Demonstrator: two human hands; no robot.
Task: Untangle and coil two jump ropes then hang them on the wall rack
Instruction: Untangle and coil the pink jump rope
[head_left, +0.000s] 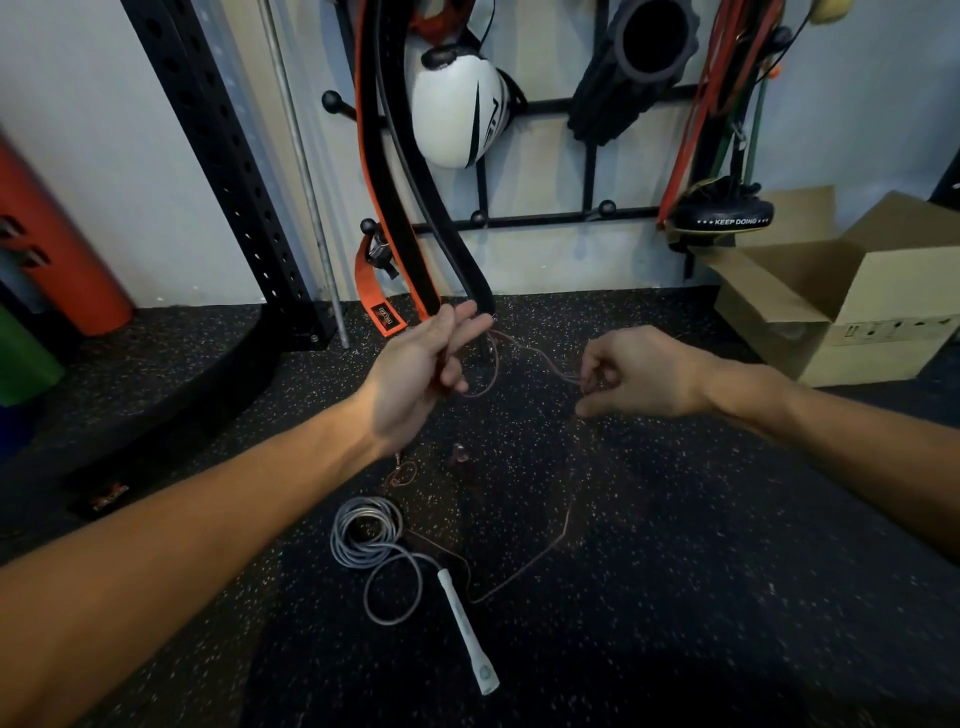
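Observation:
A grey jump rope (366, 530) lies coiled on the speckled black floor below my hands, its white handle (466, 631) pointing toward me. A thin reddish-brown jump rope (524, 564) trails loosely over the floor and rises to both hands. My left hand (423, 364) holds loops of this thin rope, with a dark handle hanging just beyond its fingers. My right hand (636, 376) pinches the same rope between thumb and fingers, a short span stretched between the hands. The black wall rack (540, 221) with ball-tipped pegs is mounted on the wall straight ahead.
On the rack hang a black-and-orange belt (395, 197), a white boxing glove (454, 117), a foam roller (639, 62) and resistance bands (727, 93). An open cardboard box (852, 301) stands at the right. A black perforated upright (228, 171) and an orange cylinder (57, 249) stand left.

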